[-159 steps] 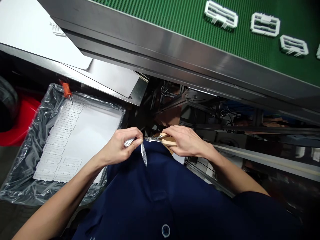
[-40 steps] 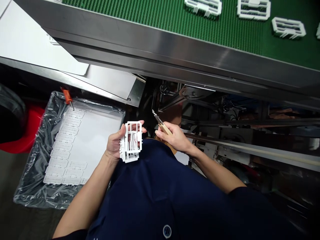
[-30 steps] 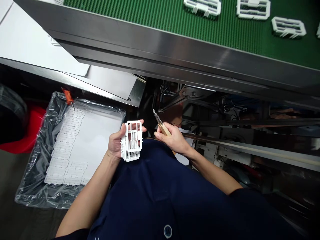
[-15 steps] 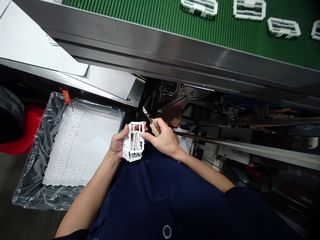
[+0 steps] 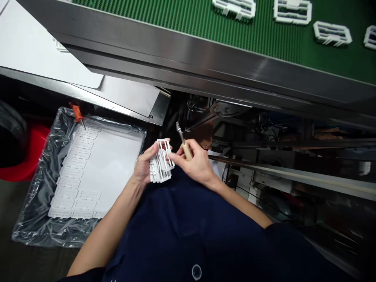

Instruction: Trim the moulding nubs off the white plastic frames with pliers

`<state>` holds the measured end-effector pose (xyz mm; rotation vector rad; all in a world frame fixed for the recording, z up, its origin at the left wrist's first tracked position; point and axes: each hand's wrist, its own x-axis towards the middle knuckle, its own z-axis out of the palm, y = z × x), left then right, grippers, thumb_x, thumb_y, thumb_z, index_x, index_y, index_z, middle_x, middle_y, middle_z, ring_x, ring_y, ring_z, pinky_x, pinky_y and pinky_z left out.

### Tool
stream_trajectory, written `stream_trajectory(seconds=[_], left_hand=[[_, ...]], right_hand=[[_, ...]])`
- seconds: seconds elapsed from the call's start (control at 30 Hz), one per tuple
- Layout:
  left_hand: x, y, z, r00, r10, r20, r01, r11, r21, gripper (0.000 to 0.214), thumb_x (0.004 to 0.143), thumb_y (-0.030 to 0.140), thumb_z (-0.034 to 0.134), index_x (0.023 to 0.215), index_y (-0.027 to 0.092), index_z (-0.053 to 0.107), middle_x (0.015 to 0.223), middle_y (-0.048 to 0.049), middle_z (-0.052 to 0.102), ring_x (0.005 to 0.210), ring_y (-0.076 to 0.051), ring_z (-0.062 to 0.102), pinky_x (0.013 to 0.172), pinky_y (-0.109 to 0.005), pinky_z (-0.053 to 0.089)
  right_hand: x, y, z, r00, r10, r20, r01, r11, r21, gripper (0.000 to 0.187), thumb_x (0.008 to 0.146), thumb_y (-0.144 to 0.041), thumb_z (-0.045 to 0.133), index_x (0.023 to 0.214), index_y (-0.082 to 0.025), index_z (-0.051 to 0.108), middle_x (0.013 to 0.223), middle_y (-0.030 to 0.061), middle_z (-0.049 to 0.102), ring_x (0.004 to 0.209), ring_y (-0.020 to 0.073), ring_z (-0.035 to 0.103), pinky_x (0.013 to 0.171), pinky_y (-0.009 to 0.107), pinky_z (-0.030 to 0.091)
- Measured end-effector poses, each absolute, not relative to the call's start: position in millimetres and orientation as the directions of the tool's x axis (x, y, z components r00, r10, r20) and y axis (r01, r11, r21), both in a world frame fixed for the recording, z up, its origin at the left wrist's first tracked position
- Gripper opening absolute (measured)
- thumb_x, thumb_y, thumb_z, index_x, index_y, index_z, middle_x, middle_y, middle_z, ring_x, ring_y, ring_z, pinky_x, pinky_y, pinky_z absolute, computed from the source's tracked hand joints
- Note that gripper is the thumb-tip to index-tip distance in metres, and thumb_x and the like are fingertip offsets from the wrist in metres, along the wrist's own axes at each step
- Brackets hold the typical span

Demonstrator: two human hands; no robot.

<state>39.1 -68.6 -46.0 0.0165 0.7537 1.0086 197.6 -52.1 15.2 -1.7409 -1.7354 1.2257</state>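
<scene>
A: How is your left hand point(image 5: 143, 166) gripping?
B: You're pinching an overlapping batch of white, rectangular, openwork plastic frames point(image 5: 161, 166) between its thumb and fingers, in front of your navy cloth shirt point(image 5: 176, 219). You're probably fanning them so each rim is showing separately.

A: And your right hand point(image 5: 198, 162)?
B: Its fingers are curling around one slim pair of metal nippers with pale, wooden-looking handles point(image 5: 187, 150), the tip pointing away from you. Its thumb is touching the upper frame's right edge; you're likely tucking the tool aside to be freeing that thumb.

A: How many frames are you holding?
B: At least two are showing; overlap is hiding the full count. Four others are lying beyond the near edge of the green ribbed conveyor belt point(image 5: 176, 11), some running out of view.

A: What's standing at your left?
B: One rectangular crate lined with clear plastic point(image 5: 41, 188). One orange-handled tool point(image 5: 77, 113) is resting by its far-left corner. Flat white pieces point(image 5: 72, 172) are lining its left edge, too close-set for counting, perhaps for saving space.
</scene>
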Motion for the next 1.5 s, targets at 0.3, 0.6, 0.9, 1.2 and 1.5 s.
stream_trajectory(seconds=[0.3, 0.6, 0.9, 1.2, 1.5], left_hand=[[41, -49, -39, 0.271, 0.764, -0.586, -0.742, 0.553, 0.378, 0.025, 0.081, 0.029, 0.067, 0.098, 0.011, 0.065, 0.073, -0.005, 0.063, 0.057, -0.013, 0.059, 0.054, -0.024, 0.054], [34, -48, -49, 0.348, 0.774, -0.529, -0.792, 0.545, 0.275, 0.028, 0.089, 0.035, 0.055, 0.101, 0.011, 0.066, 0.088, -0.0083, 0.068, 0.065, -0.017, 0.065, 0.06, -0.03, 0.058], [39, -47, -55, 0.368, 0.808, -0.459, -0.798, 0.528, 0.289, 0.039, 0.086, 0.044, 0.059, 0.109, 0.013, 0.064, 0.097, -0.0111, 0.07, 0.078, -0.022, 0.069, 0.069, -0.034, 0.059], [42, -51, -62, 0.335, 0.825, -0.455, -0.831, 0.486, 0.271, 0.037, 0.084, 0.047, 0.06, 0.096, 0.012, 0.065, 0.089, -0.0087, 0.07, 0.079, -0.022, 0.069, 0.073, -0.036, 0.059], [42, -53, -63, 0.289, 0.846, -0.449, -0.854, 0.439, 0.278, 0.023, 0.082, 0.036, 0.064, 0.086, 0.014, 0.066, 0.085, -0.0042, 0.067, 0.073, -0.016, 0.067, 0.07, -0.03, 0.058]], right_hand=[[213, -50, 9, -0.125, 0.973, -0.196, 0.556, -0.095, -0.826, 0.011, 0.078, -0.028, 0.058, 0.084, -0.019, 0.055, 0.069, -0.0029, 0.055, 0.061, 0.0106, 0.05, 0.06, 0.023, 0.04], [220, -48, -1, -0.155, 0.864, -0.479, 0.028, -0.481, -0.876, 0.025, 0.068, -0.027, 0.07, 0.08, -0.018, 0.05, 0.07, -0.0036, 0.05, 0.061, 0.0111, 0.054, 0.056, 0.023, 0.043], [210, -52, 3, -0.225, 0.864, -0.45, 0.072, -0.445, -0.892, 0.025, 0.069, -0.028, 0.071, 0.077, -0.018, 0.05, 0.069, -0.0041, 0.05, 0.06, 0.0089, 0.048, 0.059, 0.022, 0.041], [191, -61, -2, -0.224, 0.863, -0.452, 0.332, -0.369, -0.868, 0.019, 0.072, -0.031, 0.064, 0.078, -0.019, 0.052, 0.074, -0.0022, 0.056, 0.065, 0.0112, 0.052, 0.062, 0.023, 0.044], [196, -59, 0, -0.109, 0.9, -0.422, 0.444, -0.336, -0.831, 0.027, 0.079, -0.044, 0.059, 0.078, -0.019, 0.052, 0.071, -0.0018, 0.056, 0.062, 0.011, 0.052, 0.06, 0.023, 0.043]])
